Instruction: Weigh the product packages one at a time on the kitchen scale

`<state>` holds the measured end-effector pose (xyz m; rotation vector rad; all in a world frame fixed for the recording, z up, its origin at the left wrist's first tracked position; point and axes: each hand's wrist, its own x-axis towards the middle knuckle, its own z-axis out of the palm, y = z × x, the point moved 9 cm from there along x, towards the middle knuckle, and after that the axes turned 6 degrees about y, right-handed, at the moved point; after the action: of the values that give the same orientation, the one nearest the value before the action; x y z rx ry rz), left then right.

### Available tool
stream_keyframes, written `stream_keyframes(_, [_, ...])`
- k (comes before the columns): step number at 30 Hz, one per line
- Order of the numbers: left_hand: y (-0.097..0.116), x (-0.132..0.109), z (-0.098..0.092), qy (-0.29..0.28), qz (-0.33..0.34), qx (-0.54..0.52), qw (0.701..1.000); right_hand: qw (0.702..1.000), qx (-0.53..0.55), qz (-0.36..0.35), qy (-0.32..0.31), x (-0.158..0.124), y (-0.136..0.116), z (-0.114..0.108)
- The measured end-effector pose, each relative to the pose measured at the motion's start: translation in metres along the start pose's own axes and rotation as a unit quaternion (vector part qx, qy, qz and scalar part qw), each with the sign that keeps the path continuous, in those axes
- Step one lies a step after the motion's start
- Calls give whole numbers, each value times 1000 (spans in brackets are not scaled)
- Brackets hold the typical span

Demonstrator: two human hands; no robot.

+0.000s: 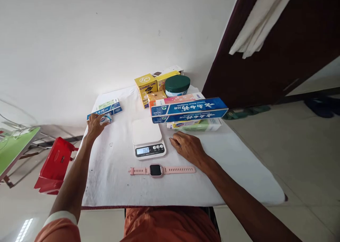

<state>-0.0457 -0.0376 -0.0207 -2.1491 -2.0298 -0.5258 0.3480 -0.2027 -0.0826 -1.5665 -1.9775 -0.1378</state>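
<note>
Head view: my left hand (95, 124) curled round small blue-white carton (107, 119) at far-left table (239, 164) edge, beside blue-green box (105, 109). Judged light, stiff, crushable; best gripped across long sides. Right hand (187, 146) lay flat, fingers spread, right of scale (148, 138).

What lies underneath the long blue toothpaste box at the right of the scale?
The blue toothpaste box rests on a pale green and white box, with a pink box just behind it. How much of the green box is covered, and anything further beneath, cannot be seen.
</note>
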Motion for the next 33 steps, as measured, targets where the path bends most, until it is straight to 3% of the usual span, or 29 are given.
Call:
stream_keyframes(3, [52, -5, -24, 64, 51, -54, 995, 999, -4, 15, -34, 1, 0, 1])
stream_keyframes(6, [143, -21, -59, 122, 198, -152, 961, 997, -13, 33, -64, 2, 0, 2])
stream_keyframes(8, [207, -37, -73, 117, 287, -190, 932, 996, -19, 43, -77, 3, 0, 1])
stream_keyframes(12, [313, -64, -71, 46, 399, -194, 895, 993, -31, 48, -104, 4, -2, 0])
stream_keyframes(15, [354, -70, -53, -5, 414, -137, 900, 992, -38, 45, -110, 2, -2, 1])
stream_keyframes(20, [369, -64, -35, -39, 397, -77, 914, 998, -29, 14, -59, 0, 0, 5])
stream_keyframes(26, [364, -59, -32, -53, 395, -135, 907, 1000, -9, -4, -25, -1, 1, 6])
stream_keyframes(30, [344, -63, -64, -23, 392, -200, 898, 999, -3, 16, -40, 0, 2, 4])
stream_keyframes(33, [302, -68, -107, 15, 361, -248, 899, 998, 4, 29, -58, 1, 1, 3])
